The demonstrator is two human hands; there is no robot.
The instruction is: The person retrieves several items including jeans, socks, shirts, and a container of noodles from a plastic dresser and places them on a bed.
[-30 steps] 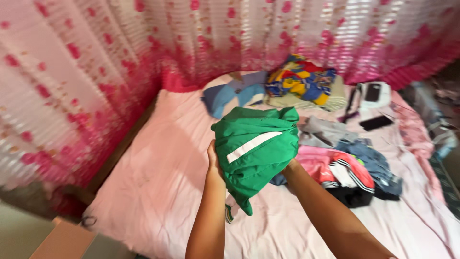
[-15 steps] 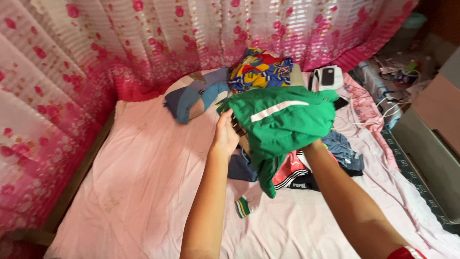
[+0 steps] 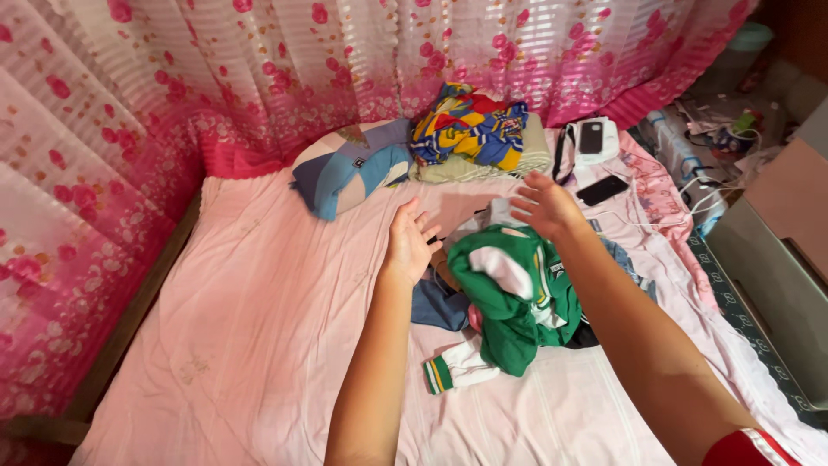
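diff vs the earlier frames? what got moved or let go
Both hands let go of the green shirt: it dropped onto the clothes pile on the bed. The left hand and right hand now hover open above it, holding nothing. The pillow, folded colourful cloth and phone lie as before.

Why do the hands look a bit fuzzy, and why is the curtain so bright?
Head view: the left hand and right hand are slightly smeared; the green shirt looks sharper. Daylight glows through the pink flowered curtain, with pale stripes; the right corner stays dim.
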